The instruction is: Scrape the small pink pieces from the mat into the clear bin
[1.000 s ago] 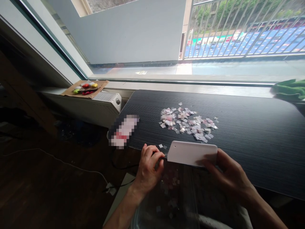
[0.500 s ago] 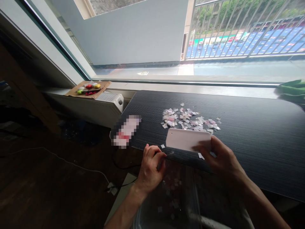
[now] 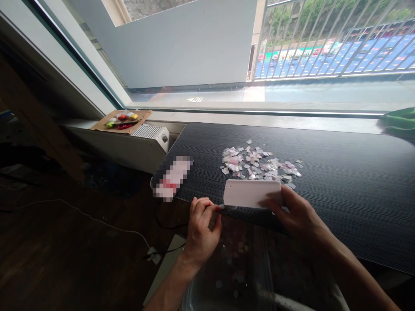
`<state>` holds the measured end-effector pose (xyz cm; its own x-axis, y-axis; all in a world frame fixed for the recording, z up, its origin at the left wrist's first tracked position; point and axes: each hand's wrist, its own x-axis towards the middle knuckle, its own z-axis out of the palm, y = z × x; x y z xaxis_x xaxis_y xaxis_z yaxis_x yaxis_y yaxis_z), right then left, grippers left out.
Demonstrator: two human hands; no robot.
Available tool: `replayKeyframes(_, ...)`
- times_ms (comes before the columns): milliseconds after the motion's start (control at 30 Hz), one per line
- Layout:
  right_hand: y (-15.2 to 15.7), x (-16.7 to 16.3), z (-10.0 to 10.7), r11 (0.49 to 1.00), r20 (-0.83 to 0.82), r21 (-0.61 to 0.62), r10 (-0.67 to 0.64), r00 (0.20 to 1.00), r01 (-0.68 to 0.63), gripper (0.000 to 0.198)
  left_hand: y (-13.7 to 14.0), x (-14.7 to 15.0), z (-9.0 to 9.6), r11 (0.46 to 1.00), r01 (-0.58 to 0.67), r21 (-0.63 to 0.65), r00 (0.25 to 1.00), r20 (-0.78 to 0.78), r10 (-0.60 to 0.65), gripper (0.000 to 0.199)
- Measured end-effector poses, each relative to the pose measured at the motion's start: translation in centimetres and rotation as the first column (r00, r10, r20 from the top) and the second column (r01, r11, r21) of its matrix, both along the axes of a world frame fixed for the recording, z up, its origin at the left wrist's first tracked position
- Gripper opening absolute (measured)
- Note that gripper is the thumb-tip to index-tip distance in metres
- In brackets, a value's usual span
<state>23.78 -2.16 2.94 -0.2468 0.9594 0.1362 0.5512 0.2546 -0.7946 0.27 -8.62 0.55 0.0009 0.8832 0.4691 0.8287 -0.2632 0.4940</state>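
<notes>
My right hand (image 3: 293,209) grips the right end of a flat white rectangular plate (image 3: 244,193) with rounded corners and a small hole at its left end. The plate is held low over the front of the dark table (image 3: 350,185), just in front of a spread of small shiny square pieces (image 3: 248,162). At the table's front edge is my left hand (image 3: 204,226), its fingers curled and thumb drawn in near the fingertips; I cannot make out what they hold, if anything. A single small square (image 3: 221,206) lies by those fingertips, close to the plate's left end.
Below the table edge stands a clear plastic bin (image 3: 227,276) with several small squares inside. A blurred pinkish item (image 3: 173,179) lies at the table's left end. Left of the table are a white radiator (image 3: 151,136) and cardboard (image 3: 100,124) bearing colourful items.
My right hand has moved the white plate slightly left and towards me. My left hand has shifted a little to the left, and the lone square now sits by its fingertips.
</notes>
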Motion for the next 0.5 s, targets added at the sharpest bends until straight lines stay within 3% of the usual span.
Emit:
replayKeyframes(133, 0.4, -1.0, -0.3, 1.0, -0.007, 0.011, -0.013, 1.0, 0.014, 0.014, 0.1, -0.2, -0.4, 0.993, -0.103, 0.051, 0.995, 0.014, 0.102, 0.011)
replayKeyframes(267, 0.1, -1.3, -0.2, 0.999, -0.017, 0.017, 0.042, 0.999, -0.042, 0.011, 0.0, -0.4, -0.6, 0.994, -0.099, 0.043, 0.995, 0.017, 0.098, 0.012)
replayKeyframes(433, -1.7, 0.8, 0.1, 0.997, -0.035, -0.019, 0.07, 0.997, -0.071, 0.012, -0.1, -0.4, -0.5, 0.995, -0.087, 0.051, 0.996, 0.023, 0.086, 0.016)
replayKeyframes(500, -2.3, 2.1, 0.0, 1.0, -0.02, -0.009, -0.001, 1.0, 0.001, 0.016, 0.0, -0.2, -0.3, 0.996, -0.085, 0.029, 0.996, 0.011, 0.085, 0.017)
